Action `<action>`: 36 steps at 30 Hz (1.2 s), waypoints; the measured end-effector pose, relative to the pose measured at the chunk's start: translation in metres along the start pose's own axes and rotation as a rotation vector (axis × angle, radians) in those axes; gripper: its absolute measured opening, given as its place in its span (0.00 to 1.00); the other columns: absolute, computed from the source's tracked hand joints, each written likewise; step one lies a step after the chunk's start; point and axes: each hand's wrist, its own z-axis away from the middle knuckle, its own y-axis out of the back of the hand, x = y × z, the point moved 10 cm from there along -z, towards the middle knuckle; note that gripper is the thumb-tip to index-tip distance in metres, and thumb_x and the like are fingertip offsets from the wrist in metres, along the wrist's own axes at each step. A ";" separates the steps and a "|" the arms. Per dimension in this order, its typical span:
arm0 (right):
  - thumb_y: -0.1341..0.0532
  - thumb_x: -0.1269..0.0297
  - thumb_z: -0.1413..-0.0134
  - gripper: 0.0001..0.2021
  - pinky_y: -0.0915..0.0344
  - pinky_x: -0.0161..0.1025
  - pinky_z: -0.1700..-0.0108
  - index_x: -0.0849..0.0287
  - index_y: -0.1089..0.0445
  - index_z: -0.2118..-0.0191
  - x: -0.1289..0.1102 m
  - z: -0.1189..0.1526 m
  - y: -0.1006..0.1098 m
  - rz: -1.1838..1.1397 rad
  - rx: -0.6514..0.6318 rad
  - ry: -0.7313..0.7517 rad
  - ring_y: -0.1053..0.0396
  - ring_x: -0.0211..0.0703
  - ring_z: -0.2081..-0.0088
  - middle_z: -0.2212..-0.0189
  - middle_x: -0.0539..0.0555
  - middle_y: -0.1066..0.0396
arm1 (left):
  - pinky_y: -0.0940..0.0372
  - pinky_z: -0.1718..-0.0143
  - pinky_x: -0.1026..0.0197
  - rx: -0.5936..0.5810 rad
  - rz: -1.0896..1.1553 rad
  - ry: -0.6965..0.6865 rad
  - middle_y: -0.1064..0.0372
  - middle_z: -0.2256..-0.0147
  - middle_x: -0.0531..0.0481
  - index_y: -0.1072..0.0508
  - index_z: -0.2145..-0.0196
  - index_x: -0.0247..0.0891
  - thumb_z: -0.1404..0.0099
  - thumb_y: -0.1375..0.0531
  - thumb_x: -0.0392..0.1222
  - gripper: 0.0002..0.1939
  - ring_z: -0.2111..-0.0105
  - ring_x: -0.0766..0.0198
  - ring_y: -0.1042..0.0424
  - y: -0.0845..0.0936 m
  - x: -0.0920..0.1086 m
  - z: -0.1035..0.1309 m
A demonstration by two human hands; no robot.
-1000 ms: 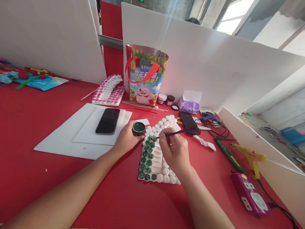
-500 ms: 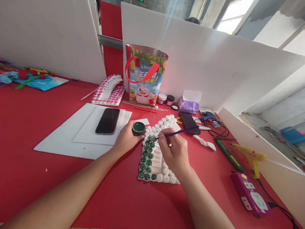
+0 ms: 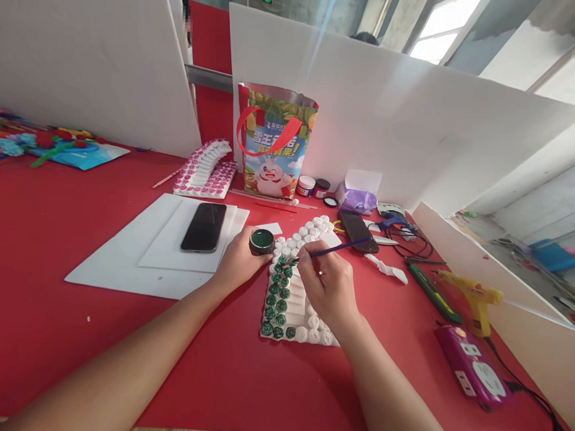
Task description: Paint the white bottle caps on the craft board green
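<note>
My left hand [image 3: 239, 261] is closed round a small jar of dark green paint [image 3: 261, 241], its mouth facing up. In my right hand [image 3: 330, 283] a thin blue paintbrush [image 3: 336, 247] is pinched, its bristles down at a rosette on the craft piece. That craft piece [image 3: 296, 301] is white, with rolled rosettes along its borders and a ridged strip in the middle. Rosettes on its left side [image 3: 271, 300] are green; those along the top and right are white. My right hand covers part of its right side.
A black phone [image 3: 203, 227] lies on white boards [image 3: 125, 260] at left. Behind stand a pink-and-white craft piece [image 3: 206, 172], a printed bag [image 3: 275, 146] and paint jars [image 3: 306, 186]. To the right are a dark phone [image 3: 358, 232], cutter [image 3: 433, 291], yellow glue gun [image 3: 476, 297] and purple power strip [image 3: 471, 366].
Hardly anything differs. The brush's handle has tilted very slightly while its tip stays at the same upper-left rosettes; the jar and craft piece stay in place.
</note>
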 end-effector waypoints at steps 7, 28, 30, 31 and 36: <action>0.45 0.67 0.32 0.08 0.47 0.33 0.76 0.57 0.34 0.65 -0.001 0.000 -0.004 -0.008 -0.015 0.011 0.48 0.33 0.81 0.80 0.43 0.43 | 0.31 0.53 0.54 -0.013 0.021 -0.022 0.22 0.57 0.48 0.31 0.55 0.42 0.47 0.31 0.40 0.22 0.55 0.52 0.23 -0.001 0.002 0.000; 0.46 0.62 0.31 0.09 0.44 0.34 0.74 0.56 0.34 0.64 0.016 -0.003 -0.006 -0.010 -0.060 -0.101 0.40 0.36 0.79 0.78 0.46 0.36 | 0.31 0.54 0.54 -0.021 0.011 -0.012 0.22 0.57 0.49 0.31 0.56 0.43 0.48 0.31 0.42 0.22 0.55 0.52 0.23 -0.001 0.003 0.001; 0.46 0.63 0.32 0.08 0.44 0.34 0.74 0.55 0.35 0.65 0.016 -0.003 -0.003 -0.002 -0.048 -0.106 0.41 0.36 0.79 0.78 0.46 0.37 | 0.31 0.54 0.54 -0.020 0.013 -0.011 0.22 0.57 0.49 0.31 0.56 0.43 0.48 0.31 0.42 0.22 0.55 0.52 0.23 -0.001 0.003 0.000; 0.46 0.63 0.32 0.08 0.44 0.34 0.74 0.55 0.35 0.65 0.017 -0.003 -0.002 0.002 -0.042 -0.109 0.41 0.36 0.79 0.78 0.46 0.37 | 0.31 0.53 0.54 -0.019 0.015 -0.008 0.22 0.57 0.49 0.31 0.56 0.43 0.48 0.31 0.42 0.22 0.55 0.52 0.23 -0.001 0.003 0.000; 0.46 0.61 0.32 0.09 0.43 0.34 0.74 0.55 0.36 0.65 0.021 -0.002 0.000 -0.032 -0.031 -0.152 0.37 0.36 0.78 0.77 0.48 0.34 | 0.31 0.54 0.54 -0.011 0.014 -0.009 0.21 0.57 0.49 0.31 0.56 0.44 0.49 0.31 0.42 0.22 0.55 0.51 0.23 0.000 0.002 0.000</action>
